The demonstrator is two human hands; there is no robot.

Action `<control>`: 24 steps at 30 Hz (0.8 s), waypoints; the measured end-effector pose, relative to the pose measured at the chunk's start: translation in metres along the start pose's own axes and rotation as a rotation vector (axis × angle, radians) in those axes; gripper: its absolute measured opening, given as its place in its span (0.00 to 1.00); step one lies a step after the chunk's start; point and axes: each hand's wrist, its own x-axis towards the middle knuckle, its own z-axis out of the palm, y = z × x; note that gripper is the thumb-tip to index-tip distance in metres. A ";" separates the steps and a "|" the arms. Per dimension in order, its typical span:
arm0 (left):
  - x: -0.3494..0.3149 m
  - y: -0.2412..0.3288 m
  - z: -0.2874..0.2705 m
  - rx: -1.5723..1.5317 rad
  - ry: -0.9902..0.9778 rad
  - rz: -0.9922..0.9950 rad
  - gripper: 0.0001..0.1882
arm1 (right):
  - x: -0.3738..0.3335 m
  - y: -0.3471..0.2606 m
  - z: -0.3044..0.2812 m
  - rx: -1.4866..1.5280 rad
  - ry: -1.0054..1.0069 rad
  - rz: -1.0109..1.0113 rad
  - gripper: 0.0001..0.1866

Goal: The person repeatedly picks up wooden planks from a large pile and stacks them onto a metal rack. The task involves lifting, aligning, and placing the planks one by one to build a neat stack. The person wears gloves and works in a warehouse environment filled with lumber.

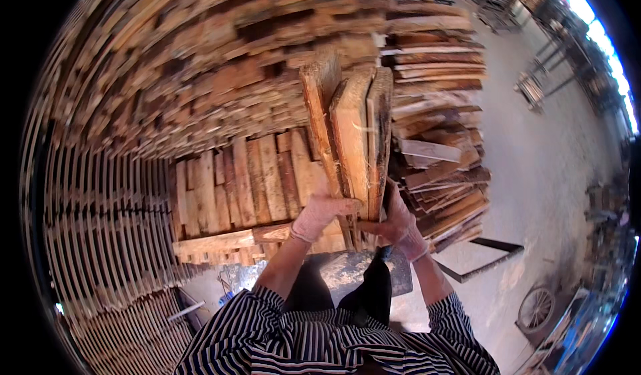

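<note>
Between my two gloved hands I hold a bundle of rough wooden boards [352, 131], standing on end and leaning away from me. My left hand [324, 213] is closed on the bundle's left side near its lower end. My right hand [396, 220] grips the right side at about the same height. The boards fan slightly apart toward their far ends. Just left of the bundle lies a layer of boards [247, 175] set side by side, with a crosswise board [220, 243] along its near edge.
A tall wall of stacked boards [220, 75] rises beyond and to the left. Right of the bundle is a messier pile of planks [441, 155]. On the floor at right lie a dark rectangular frame [497, 258] and a spoked wheel [536, 308]. Slatted racks [107, 221] stand at far left.
</note>
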 end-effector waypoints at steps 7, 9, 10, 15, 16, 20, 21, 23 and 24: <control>0.037 -0.099 -0.131 -0.925 -0.459 0.154 0.29 | 0.102 0.031 0.100 0.286 -0.267 0.006 0.60; 0.062 -0.127 -0.146 -1.170 -0.673 0.040 0.32 | 0.124 0.058 0.123 0.286 -0.233 -0.014 0.58; 0.073 -0.138 -0.157 -0.964 -0.653 0.162 0.33 | 0.129 0.062 0.129 0.235 -0.217 -0.042 0.58; 0.066 -0.117 -0.179 -0.221 -0.249 0.410 0.38 | 0.156 0.040 0.145 0.120 -0.211 0.085 0.70; 0.057 -0.069 -0.166 -0.159 -0.128 0.363 0.38 | 0.158 0.043 0.134 0.006 -0.187 0.040 0.71; -0.009 -0.045 -0.230 -0.343 -0.024 -0.078 0.43 | 0.149 -0.011 0.120 -0.341 -0.260 0.066 0.70; -0.018 -0.056 -0.248 -0.321 -0.003 0.023 0.47 | 0.154 0.007 0.111 -0.468 -0.221 -0.128 0.66; -0.034 -0.089 -0.288 -0.284 0.016 0.222 0.54 | 0.165 -0.010 0.095 -0.405 -0.340 -0.003 0.60; -0.023 -0.093 -0.297 -0.104 0.074 0.062 0.56 | 0.172 0.012 0.084 -0.573 -0.345 0.029 0.58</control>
